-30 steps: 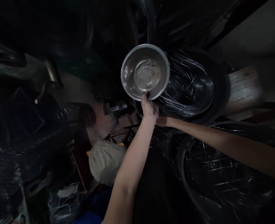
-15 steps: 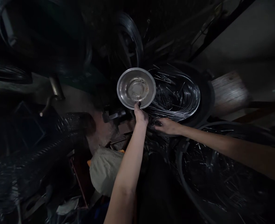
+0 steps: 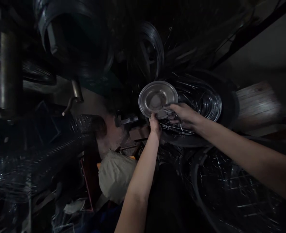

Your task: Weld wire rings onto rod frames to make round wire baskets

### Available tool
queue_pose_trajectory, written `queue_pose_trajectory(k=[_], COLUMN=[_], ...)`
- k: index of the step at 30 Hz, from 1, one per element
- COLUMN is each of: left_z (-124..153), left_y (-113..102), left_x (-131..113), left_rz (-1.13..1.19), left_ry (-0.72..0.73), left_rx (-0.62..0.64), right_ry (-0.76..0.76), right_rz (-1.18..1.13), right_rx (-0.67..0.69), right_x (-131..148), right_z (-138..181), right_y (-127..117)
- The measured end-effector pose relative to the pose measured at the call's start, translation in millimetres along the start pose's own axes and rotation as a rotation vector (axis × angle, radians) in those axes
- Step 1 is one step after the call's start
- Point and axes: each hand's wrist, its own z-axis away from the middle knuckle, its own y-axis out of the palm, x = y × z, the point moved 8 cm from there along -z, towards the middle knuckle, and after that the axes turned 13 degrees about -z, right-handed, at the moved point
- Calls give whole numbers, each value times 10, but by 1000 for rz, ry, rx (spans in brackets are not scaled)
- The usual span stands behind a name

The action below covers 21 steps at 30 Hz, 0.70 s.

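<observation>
A shallow stainless steel bowl [image 3: 154, 97] tilts in the air, and my left hand [image 3: 154, 124] grips its lower rim. My right hand [image 3: 184, 116] reaches in from the right, with its fingers curled at the bowl's edge. Thin strands show near those fingertips, but I cannot tell if the hand holds any. Below both hands lies a large coil of shiny thin wire [image 3: 201, 103]. The bowl's inside shows a dull grey centre.
More dark wire coils [image 3: 150, 48] fill the area above and right. A ribbed black hose [image 3: 48, 155] runs along the left, beside a metal pipe [image 3: 9, 71]. A pale sack [image 3: 116, 176] sits below my left forearm, and a wooden block [image 3: 256, 105] stands at right.
The bowl has moved right and tilted more, appearing narrower. My right hand has moved up from below the coil's edge to the bowl's rim. My left hand still grips the bowl.
</observation>
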Motion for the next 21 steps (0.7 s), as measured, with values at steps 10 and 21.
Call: queue_pose_trajectory(k=[10, 21], left_z=[-7, 375], left_y=[135, 412], left_x=[-144, -349], left_rz=[58, 135], left_ry=[10, -99], left_rx=[90, 212], right_ry=[-578, -675], right_rz=[1179, 1087], right_rx=[-57, 121], right_x=[294, -360], right_z=[-470, 795], right_y=[446, -445])
